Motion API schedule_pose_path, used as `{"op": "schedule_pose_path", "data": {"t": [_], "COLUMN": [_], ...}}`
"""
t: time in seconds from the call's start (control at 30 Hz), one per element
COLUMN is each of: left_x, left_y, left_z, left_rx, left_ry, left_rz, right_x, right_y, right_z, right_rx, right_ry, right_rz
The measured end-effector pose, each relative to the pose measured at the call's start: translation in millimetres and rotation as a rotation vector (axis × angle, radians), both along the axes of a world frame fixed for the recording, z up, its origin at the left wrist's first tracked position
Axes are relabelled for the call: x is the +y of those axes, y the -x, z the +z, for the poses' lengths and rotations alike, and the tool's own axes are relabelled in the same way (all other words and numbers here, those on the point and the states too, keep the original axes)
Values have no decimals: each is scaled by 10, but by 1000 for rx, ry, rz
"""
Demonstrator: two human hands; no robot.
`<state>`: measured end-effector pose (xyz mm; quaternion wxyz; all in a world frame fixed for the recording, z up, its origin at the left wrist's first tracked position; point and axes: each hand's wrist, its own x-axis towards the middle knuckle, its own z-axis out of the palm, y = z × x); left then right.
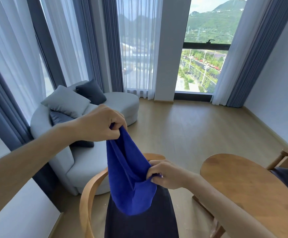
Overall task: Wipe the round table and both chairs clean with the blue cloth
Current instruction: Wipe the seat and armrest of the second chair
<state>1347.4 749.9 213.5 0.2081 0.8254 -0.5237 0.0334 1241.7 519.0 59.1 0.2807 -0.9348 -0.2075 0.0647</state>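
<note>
The bright blue terry cloth (131,182) hangs in the air between both hands, sagging over the dark seat of a bentwood chair (88,194). The left hand (102,124) pinches its upper edge with curled fingers; the right hand (165,174) — lower, nearer — grips another edge the same way. The round wooden table (246,186) stands just right.

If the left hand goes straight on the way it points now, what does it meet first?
The left hand, gripping the blue cloth, points toward the right. Nothing seems near in that line; it passes above the round table, though depth is unclear.
</note>
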Motion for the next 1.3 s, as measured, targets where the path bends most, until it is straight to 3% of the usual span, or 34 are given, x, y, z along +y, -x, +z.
{"op": "schedule_pose_path", "data": {"t": [0.17, 0.5, 0.7, 0.83, 1.0, 1.3], "left_x": [188, 572, 937, 1047, 1061, 1090], "left_y": [-19, -360, -609, -593, -588, -560], "left_z": [283, 290, 17, -208, -304, -274], "left_rx": [-103, -80, -37, -1, -94, 61], "left_ry": [76, 76, -66, -88, -172, -19], "left_rz": [16, 220, 359, 353, 240, 253], "right_x": [-190, -557, -810, -877, -918, -965], "right_y": [57, 130, 209, 221, 227, 288], "right_z": [-79, 61, 466, 761, 963, 1087], "right_rx": [23, -56, -212, -244, -227, -268], "right_ry": [62, 107, 4, -1, -9, -32], "right_rz": [-41, -185, -296, -289, -271, -349]}}
